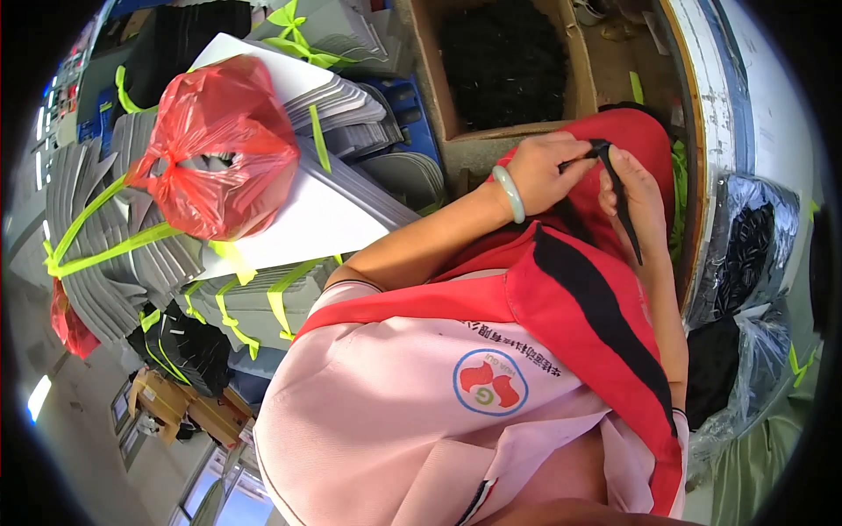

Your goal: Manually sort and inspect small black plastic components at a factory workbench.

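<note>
Head view: grasping tapered black strip (624,209) in left hand (537,170) and right hand (642,186), by near edge of black-filled cardboard box (579,79), left of clear bag (783,203) of black pieces (744,250).

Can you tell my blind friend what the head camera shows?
A person's left hand and right hand hold a slender black piece. Beyond them is an open cardboard box of black bits; to the left, a red plastic bag sits on stacked sheets.

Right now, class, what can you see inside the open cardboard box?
The cardboard box holds a heap of small black pieces. Its bottom and anything buried deeper are covered, so cannot be seen.
</note>
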A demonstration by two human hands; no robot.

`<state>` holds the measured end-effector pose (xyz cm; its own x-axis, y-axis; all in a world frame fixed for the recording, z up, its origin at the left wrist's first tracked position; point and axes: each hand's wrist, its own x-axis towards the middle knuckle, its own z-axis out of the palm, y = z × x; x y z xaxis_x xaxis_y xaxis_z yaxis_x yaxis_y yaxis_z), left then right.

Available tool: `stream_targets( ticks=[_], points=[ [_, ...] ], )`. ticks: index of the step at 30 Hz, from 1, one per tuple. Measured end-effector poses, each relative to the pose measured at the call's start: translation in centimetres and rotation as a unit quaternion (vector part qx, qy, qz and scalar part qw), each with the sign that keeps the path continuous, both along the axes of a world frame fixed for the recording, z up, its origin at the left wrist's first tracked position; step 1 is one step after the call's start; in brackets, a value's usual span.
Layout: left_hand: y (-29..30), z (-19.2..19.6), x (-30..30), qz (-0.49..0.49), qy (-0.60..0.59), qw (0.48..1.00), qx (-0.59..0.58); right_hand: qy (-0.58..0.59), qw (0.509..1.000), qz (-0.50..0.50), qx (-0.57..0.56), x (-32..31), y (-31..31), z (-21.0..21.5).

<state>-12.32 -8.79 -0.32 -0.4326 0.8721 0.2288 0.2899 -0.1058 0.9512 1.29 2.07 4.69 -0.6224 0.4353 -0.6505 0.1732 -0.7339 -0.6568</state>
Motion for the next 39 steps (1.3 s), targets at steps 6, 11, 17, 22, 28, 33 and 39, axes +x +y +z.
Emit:
stream_targets(
  ticks=[6, 11, 17, 22, 28, 33, 39],
  points=[
    [-1.4, -0.5, -0.6, -0.052, 0.064, 0.997, -0.013, -0.027, 0.994, 0.074, 0.081, -0.1, -0.3, -0.3],
    [-2.1, 0.8, -0.2, -0.067, -0.374, 0.908, -0.174, -0.024, 0.992, 0.094, 0.083, 0.9, 0.2, -1.3],
    [-2.0, 0.7, -0.8, -0.092, -0.533, 0.834, -0.104, 0.018, 0.990, 0.079, 0.117, 0.0, -1.0, -0.5],
    [-1.1, -0.1, -0.9, -0.045, -0.646, 0.748, -0.145, 0.001, 0.968, 0.059, 0.245, 0.3, -1.8, -1.2],
    [0.2, 0.7, -1.1, -0.003, -0.510, 0.842, -0.176, 0.016, 0.864, 0.021, 0.502, -0.1, -2.1, 0.0],
    [1.1, 2.3, -0.4, 0.005, -0.411, 0.907, -0.094, -0.007, 0.954, 0.008, 0.299, 0.5, -1.7, 2.5],
    [1.6, 2.5, 0.1, 0.008, -0.354, 0.930, -0.102, -0.041, 0.972, 0.019, 0.233, 1.2, -1.0, 0.9]
  ],
)
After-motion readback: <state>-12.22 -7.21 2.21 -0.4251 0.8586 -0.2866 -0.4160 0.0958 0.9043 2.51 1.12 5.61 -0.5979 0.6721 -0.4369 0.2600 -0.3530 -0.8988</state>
